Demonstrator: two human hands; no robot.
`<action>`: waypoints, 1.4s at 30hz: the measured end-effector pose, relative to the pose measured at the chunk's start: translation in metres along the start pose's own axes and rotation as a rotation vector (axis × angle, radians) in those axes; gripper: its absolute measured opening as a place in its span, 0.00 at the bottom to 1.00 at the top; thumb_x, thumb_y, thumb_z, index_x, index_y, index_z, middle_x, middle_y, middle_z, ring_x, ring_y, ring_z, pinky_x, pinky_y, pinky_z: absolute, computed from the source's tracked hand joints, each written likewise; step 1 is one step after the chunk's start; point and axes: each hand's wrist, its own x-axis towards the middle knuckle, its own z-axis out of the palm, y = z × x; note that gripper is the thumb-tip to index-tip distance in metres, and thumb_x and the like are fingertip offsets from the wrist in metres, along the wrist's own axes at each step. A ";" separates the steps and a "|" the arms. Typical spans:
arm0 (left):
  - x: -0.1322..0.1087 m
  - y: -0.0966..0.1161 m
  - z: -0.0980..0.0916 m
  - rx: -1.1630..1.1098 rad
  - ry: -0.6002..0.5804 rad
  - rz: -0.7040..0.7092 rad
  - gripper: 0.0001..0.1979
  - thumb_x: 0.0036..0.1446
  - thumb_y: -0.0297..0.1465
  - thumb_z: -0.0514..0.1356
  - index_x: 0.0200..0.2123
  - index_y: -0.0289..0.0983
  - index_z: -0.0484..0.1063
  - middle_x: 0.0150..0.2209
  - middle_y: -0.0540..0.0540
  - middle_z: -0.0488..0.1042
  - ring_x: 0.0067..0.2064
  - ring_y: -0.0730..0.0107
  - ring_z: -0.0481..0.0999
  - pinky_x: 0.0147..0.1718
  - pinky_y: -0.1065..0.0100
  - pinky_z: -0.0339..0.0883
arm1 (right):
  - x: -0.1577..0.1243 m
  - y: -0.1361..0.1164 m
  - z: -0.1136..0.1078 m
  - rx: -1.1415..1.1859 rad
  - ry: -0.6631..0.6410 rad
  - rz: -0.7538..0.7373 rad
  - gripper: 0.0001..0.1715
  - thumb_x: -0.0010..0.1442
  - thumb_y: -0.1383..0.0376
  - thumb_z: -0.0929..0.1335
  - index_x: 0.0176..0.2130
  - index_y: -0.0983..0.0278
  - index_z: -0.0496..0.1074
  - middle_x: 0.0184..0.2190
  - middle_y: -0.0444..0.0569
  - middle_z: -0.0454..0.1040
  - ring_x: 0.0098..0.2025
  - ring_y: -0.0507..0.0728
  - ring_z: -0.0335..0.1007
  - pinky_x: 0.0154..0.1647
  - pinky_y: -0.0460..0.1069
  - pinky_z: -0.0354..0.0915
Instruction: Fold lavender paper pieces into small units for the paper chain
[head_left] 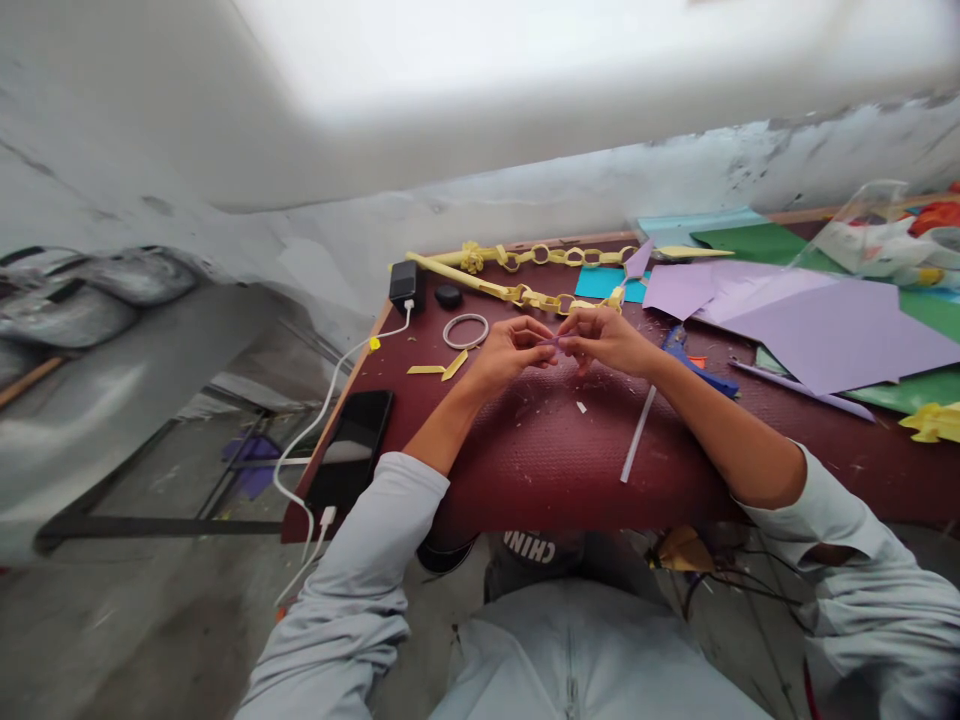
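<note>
My left hand (514, 350) and my right hand (604, 338) meet over the dark red table. Between their fingertips they pinch a small piece of purple paper (556, 341), mostly covered by the fingers. Just beyond the hands lies a yellow paper chain (551, 300) of linked loops, joined to yellow paper rolls (457, 275). Left of my left hand a roll of tape (465, 331) lies flat, with folded yellow paper strips (442, 367) in front of it. Near my right forearm are a glue stick (638, 435), whitish and thin, and a blue-handled tool (694, 365).
Purple paper sheets (817, 330) and green sheets (922, 320) pile up on the right, beside a turquoise sheet (592, 283). A black phone (352, 440) lies at the table's left edge. A power bank (403, 284) trails a white cable (330, 385) over that edge.
</note>
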 end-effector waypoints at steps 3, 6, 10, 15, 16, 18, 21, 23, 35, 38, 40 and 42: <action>-0.001 0.000 0.000 -0.017 -0.018 -0.007 0.28 0.50 0.38 0.84 0.51 0.36 0.80 0.38 0.44 0.87 0.39 0.65 0.87 0.41 0.65 0.79 | 0.000 -0.001 0.000 -0.005 0.012 -0.029 0.29 0.62 0.46 0.84 0.45 0.65 0.80 0.26 0.44 0.81 0.24 0.53 0.79 0.25 0.48 0.81; -0.001 -0.001 -0.002 -0.021 -0.028 -0.017 0.24 0.53 0.40 0.84 0.47 0.36 0.82 0.40 0.43 0.87 0.39 0.66 0.87 0.42 0.66 0.79 | -0.001 -0.004 0.001 -0.005 0.011 -0.032 0.26 0.63 0.48 0.84 0.45 0.64 0.81 0.26 0.43 0.80 0.24 0.52 0.78 0.26 0.48 0.81; -0.001 -0.002 -0.004 -0.051 -0.019 -0.030 0.21 0.53 0.40 0.84 0.41 0.35 0.83 0.38 0.43 0.87 0.37 0.68 0.86 0.41 0.67 0.78 | 0.000 -0.005 0.002 -0.008 0.011 -0.054 0.24 0.63 0.49 0.84 0.43 0.64 0.81 0.25 0.42 0.79 0.23 0.51 0.77 0.26 0.47 0.81; -0.001 -0.001 -0.004 -0.061 -0.003 -0.058 0.19 0.53 0.40 0.84 0.40 0.34 0.86 0.36 0.43 0.86 0.38 0.70 0.84 0.42 0.68 0.76 | 0.001 -0.004 0.003 0.008 0.033 -0.082 0.24 0.60 0.50 0.85 0.41 0.66 0.84 0.29 0.46 0.84 0.24 0.51 0.80 0.26 0.46 0.82; -0.001 -0.001 -0.004 -0.056 0.009 -0.055 0.19 0.52 0.40 0.84 0.39 0.34 0.86 0.36 0.44 0.86 0.38 0.71 0.84 0.42 0.67 0.76 | 0.001 -0.005 0.003 0.017 0.030 -0.079 0.24 0.60 0.50 0.85 0.41 0.66 0.85 0.30 0.47 0.85 0.25 0.51 0.80 0.27 0.47 0.83; 0.000 -0.001 -0.005 -0.047 0.038 -0.043 0.20 0.48 0.38 0.85 0.39 0.35 0.86 0.36 0.45 0.86 0.37 0.70 0.83 0.41 0.66 0.76 | 0.001 -0.007 0.003 0.030 0.011 -0.066 0.24 0.60 0.51 0.86 0.43 0.67 0.86 0.33 0.48 0.85 0.28 0.52 0.82 0.30 0.48 0.85; 0.001 -0.001 -0.005 -0.010 0.048 -0.027 0.23 0.47 0.38 0.85 0.43 0.36 0.85 0.36 0.45 0.86 0.37 0.68 0.84 0.38 0.66 0.76 | -0.001 -0.009 0.003 0.032 0.002 -0.058 0.27 0.61 0.50 0.86 0.47 0.68 0.86 0.36 0.50 0.87 0.30 0.53 0.84 0.33 0.50 0.86; 0.001 0.000 -0.006 0.064 0.034 0.002 0.22 0.50 0.39 0.84 0.43 0.35 0.85 0.35 0.44 0.85 0.35 0.68 0.83 0.36 0.67 0.75 | 0.000 -0.008 0.003 0.034 0.022 -0.070 0.30 0.61 0.49 0.86 0.50 0.67 0.83 0.36 0.50 0.87 0.29 0.54 0.84 0.31 0.49 0.85; -0.001 0.003 -0.002 0.482 0.048 0.189 0.14 0.62 0.40 0.77 0.38 0.33 0.87 0.32 0.43 0.85 0.31 0.70 0.81 0.33 0.70 0.71 | 0.004 0.003 0.001 -0.035 0.102 -0.119 0.30 0.61 0.47 0.85 0.50 0.64 0.82 0.30 0.46 0.83 0.27 0.53 0.81 0.28 0.49 0.84; 0.001 0.001 0.000 0.392 0.004 0.142 0.14 0.67 0.40 0.75 0.42 0.33 0.87 0.32 0.42 0.85 0.32 0.68 0.83 0.35 0.69 0.75 | 0.003 0.002 0.000 -0.065 0.133 -0.131 0.28 0.63 0.47 0.84 0.48 0.65 0.83 0.30 0.46 0.83 0.26 0.53 0.80 0.28 0.50 0.85; 0.003 -0.001 -0.001 0.262 -0.013 0.078 0.15 0.67 0.40 0.75 0.45 0.33 0.87 0.36 0.41 0.86 0.34 0.67 0.85 0.36 0.67 0.79 | 0.003 0.002 0.000 -0.080 0.134 -0.144 0.27 0.64 0.48 0.84 0.49 0.65 0.84 0.30 0.45 0.81 0.26 0.53 0.80 0.28 0.49 0.84; 0.005 -0.003 -0.002 0.171 -0.025 0.033 0.15 0.67 0.39 0.75 0.46 0.33 0.86 0.39 0.41 0.87 0.35 0.67 0.86 0.37 0.67 0.80 | 0.002 0.002 0.001 -0.091 0.130 -0.158 0.27 0.65 0.49 0.83 0.53 0.63 0.83 0.30 0.43 0.80 0.26 0.53 0.80 0.28 0.49 0.84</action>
